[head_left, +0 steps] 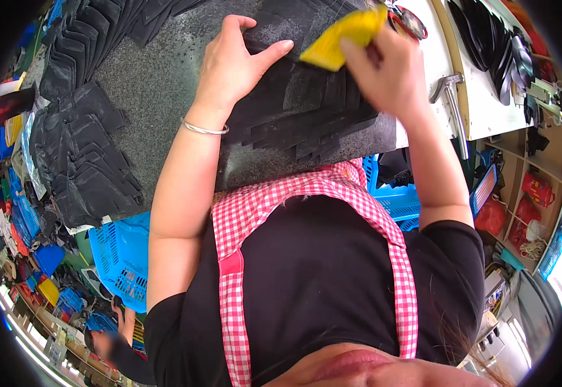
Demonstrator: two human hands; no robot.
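Head view: at upper centre, the left hand (pixel 232 64) presses flat on fanned black pieces (pixel 306 113) on the worktop (pixel 158 84); the right hand (pixel 384 61) grips a yellow cloth (pixel 342 39), best wiped evenly while the stack is kept pinned

Under your left hand (pixel 232 64): stack of pieces (pixel 306 109) on the slab (pixel 152 77). Your right hand (pixel 384 71), just right of it, holds a pad (pixel 342 39) on the stack. More pieces (pixel 87 155) left; hammer (pixel 452 103) right; crate (pixel 123 258) nearer you.
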